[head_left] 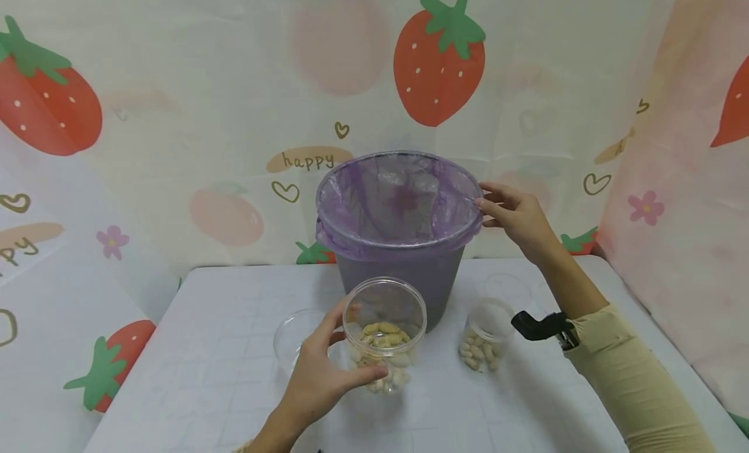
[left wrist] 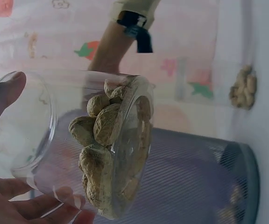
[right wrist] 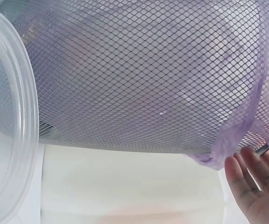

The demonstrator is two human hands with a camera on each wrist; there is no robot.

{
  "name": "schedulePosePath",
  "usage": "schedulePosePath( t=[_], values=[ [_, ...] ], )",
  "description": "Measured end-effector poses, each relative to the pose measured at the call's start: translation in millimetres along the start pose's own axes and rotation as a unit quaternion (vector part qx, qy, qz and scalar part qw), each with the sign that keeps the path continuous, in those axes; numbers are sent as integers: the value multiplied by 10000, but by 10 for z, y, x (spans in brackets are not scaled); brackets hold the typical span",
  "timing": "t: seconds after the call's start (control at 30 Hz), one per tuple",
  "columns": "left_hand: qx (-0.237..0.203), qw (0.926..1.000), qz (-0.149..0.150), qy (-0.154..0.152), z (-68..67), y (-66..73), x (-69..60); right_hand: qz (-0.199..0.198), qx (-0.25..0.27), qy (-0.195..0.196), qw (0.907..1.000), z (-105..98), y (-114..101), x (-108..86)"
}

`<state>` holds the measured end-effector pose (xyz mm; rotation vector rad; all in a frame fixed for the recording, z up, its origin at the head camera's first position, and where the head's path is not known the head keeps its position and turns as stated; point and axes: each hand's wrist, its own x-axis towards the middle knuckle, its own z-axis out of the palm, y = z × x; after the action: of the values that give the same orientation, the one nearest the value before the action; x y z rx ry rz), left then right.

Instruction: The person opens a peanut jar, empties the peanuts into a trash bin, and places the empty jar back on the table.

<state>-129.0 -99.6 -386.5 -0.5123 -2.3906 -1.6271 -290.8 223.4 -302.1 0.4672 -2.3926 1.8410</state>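
My left hand (head_left: 328, 372) grips a clear plastic jar (head_left: 412, 313) in front of the bin, its open mouth tipped toward the head camera. Unshelled peanuts (left wrist: 99, 123) lie in the jar's lower part, thumb and fingers on either side of its wall. Behind it stands a mesh trash bin (head_left: 404, 277) with a purple plastic bag (head_left: 351, 242) lining it and folded over the rim. At the rim's right side, my right hand (head_left: 517, 219) touches the bag-covered edge with fairly straight fingers (right wrist: 260, 170); both wrist views show the bin's mesh wall.
A smaller clear jar (head_left: 488, 320) of peanuts stands on the white table (head_left: 193, 368), right of the bin. One round clear lid (head_left: 289, 336) lies left of the held jar. Behind the table hangs a strawberry-print cloth (head_left: 234, 82).
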Motion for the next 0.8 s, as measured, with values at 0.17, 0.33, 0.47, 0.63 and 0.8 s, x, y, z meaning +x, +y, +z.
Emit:
schedulePosePath(
  t=[0.17,0.33,0.47,0.63,0.8],
  values=[
    [273,9989,369,138,-169,76,51,-62,137,9,9999,1,19,2],
    [397,9983,303,307,-338,171,130,-83,279,30,9996,13,28,0],
    [395,9982,132,420,-466,232,196,-41,274,51,9996,18,27,-11],
    [345,9973,-58,649,-653,261,302,17,251,71,9997,12,19,-5],
    [431,9949,-110,902,-844,257,428,-18,179,129,9998,14,26,0]
  ],
)
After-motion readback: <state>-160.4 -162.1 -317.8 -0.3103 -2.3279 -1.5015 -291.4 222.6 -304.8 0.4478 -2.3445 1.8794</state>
